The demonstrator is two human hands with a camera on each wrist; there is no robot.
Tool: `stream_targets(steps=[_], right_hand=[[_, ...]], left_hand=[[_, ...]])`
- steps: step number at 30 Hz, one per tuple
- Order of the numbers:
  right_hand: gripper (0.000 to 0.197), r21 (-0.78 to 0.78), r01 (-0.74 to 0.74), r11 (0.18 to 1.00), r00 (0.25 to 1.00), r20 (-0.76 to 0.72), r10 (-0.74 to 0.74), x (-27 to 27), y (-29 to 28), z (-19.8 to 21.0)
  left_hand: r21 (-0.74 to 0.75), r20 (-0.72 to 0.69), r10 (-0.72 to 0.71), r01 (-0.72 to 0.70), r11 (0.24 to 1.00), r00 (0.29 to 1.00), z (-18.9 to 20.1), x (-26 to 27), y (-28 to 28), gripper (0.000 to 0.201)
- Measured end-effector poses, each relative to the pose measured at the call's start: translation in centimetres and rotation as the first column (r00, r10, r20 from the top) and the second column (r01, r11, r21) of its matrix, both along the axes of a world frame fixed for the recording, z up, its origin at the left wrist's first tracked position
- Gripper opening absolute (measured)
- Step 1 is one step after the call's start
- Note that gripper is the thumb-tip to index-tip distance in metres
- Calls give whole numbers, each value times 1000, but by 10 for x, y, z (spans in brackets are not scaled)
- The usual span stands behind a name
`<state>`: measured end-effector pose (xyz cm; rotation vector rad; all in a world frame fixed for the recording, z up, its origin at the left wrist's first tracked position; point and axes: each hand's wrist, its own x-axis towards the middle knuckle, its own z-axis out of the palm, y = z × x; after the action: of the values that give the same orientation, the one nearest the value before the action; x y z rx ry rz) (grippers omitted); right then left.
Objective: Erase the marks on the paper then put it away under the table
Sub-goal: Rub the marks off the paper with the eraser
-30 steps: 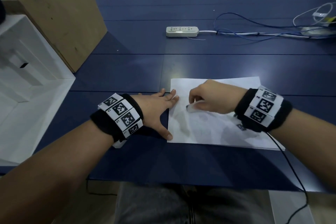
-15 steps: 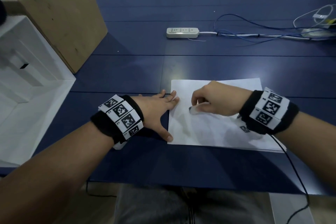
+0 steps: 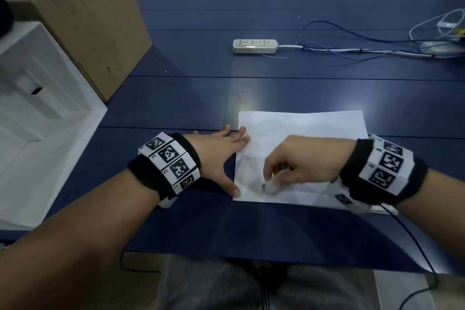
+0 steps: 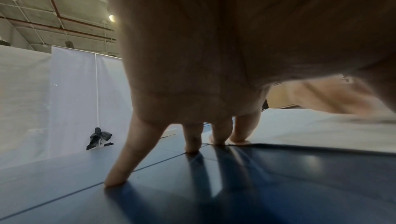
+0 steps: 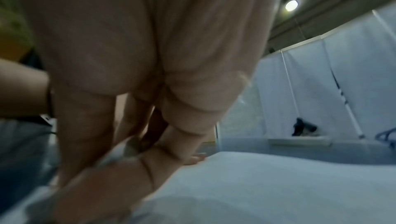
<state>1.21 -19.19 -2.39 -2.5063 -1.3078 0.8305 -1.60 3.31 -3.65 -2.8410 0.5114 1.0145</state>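
Note:
A white sheet of paper (image 3: 302, 131) lies flat on the blue table (image 3: 176, 108), with faint grey smudges near its lower left. My left hand (image 3: 221, 151) is spread flat, fingers straight, with fingertips (image 4: 237, 141) and thumb pressing the sheet's left edge (image 4: 300, 131). My right hand (image 3: 297, 161) is curled over the near part of the paper and pinches a small white eraser (image 3: 270, 186), whose tip touches the sheet. The right wrist view is blurred; the eraser (image 5: 120, 151) shows between thumb and fingers above the paper (image 5: 278, 185).
A white power strip (image 3: 254, 46) with blue and white cables (image 3: 352, 48) lies across the far table. A cardboard box (image 3: 90, 22) and a white open box (image 3: 37, 118) stand at the left. My lap shows below the near table edge (image 3: 226, 257).
My right hand has moved with the eraser toward me, from the sheet's upper left to its near edge. The left hand has stayed pressed on the paper's left edge.

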Motion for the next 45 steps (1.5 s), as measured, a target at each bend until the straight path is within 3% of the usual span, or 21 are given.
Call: stream_targets(steps=[2, 6, 8, 9, 12, 14, 18, 21, 24, 26, 27, 30, 33, 36, 38, 40, 43, 45], right_hand=[[18, -21, -21, 1000, 996, -87, 19, -6, 0, 0], [26, 70, 132, 989, 978, 156, -141, 24, 2, 0], [28, 108, 214, 971, 947, 220, -233, 32, -1, 0], [25, 102, 192, 976, 952, 222, -211, 30, -2, 0], [20, 17, 15, 1000, 999, 47, -15, 5, -2, 0], [25, -14, -13, 1000, 998, -64, 12, -4, -1, 1], [18, 43, 123, 991, 977, 171, -129, 22, 1, 0], [21, 87, 215, 973, 945, 231, -230, 28, -1, 0], [17, 15, 63, 998, 995, 72, -64, 6, -1, 2], [19, -24, 22, 999, 998, -63, -24, -7, 0, 4], [18, -20, 28, 999, 998, -56, -30, -6, 0, 4], [21, 36, 136, 990, 977, 161, -140, 16, 0, 2], [24, 94, 233, 968, 941, 227, -249, 27, -4, 3], [17, 22, 52, 998, 994, 92, -54, 9, -5, 3], [17, -27, 6, 1000, 1000, -27, -6, -2, -3, 3], [15, -2, 33, 999, 998, 47, -32, 7, -1, 2], [22, 70, 193, 979, 950, 236, -204, 29, -1, 2], [23, 99, 210, 973, 940, 253, -229, 29, -3, 3]], left_hand=[[3, 0, 0, 0, 1000, 1000, 0, 0, 0, 136], [2, -6, 7, -7, 1000, 1000, 2, -1, -1, 135], [4, -7, 4, -4, 1000, 1000, 3, -1, -2, 135], [6, -6, 2, -2, 1000, 1000, 3, -1, -2, 135], [3, -2, 2, -2, 1000, 1000, 2, -1, -1, 135], [5, -3, 0, 0, 1000, 1000, 1, -1, 0, 135], [4, -4, -1, 1, 1000, 1000, 3, -1, -1, 135], [-3, -3, -3, 3, 1000, 1000, 3, -1, -1, 135], [-2, 2, -1, 1, 1000, 1000, 1, -1, 0, 135], [-1, 1, -2, 2, 1000, 1000, 0, -1, 0, 135], [-1, 1, -3, 3, 1000, 1000, 0, -1, 0, 135], [-4, 4, -4, 4, 1000, 1000, 2, -1, -1, 133], [-4, 5, -5, 5, 1000, 1000, 2, -2, 0, 132], [-5, 3, -3, 3, 1000, 1000, 1, -2, 1, 133], [-4, 0, 0, 0, 1000, 1000, 1, -1, 1, 134], [-5, -6, 0, 0, 1000, 1000, 1, 0, 0, 134], [-2, -13, 2, -2, 1000, 1000, 2, -1, -1, 134], [-2, -9, 1, -1, 1000, 1000, 2, 0, 0, 134]])
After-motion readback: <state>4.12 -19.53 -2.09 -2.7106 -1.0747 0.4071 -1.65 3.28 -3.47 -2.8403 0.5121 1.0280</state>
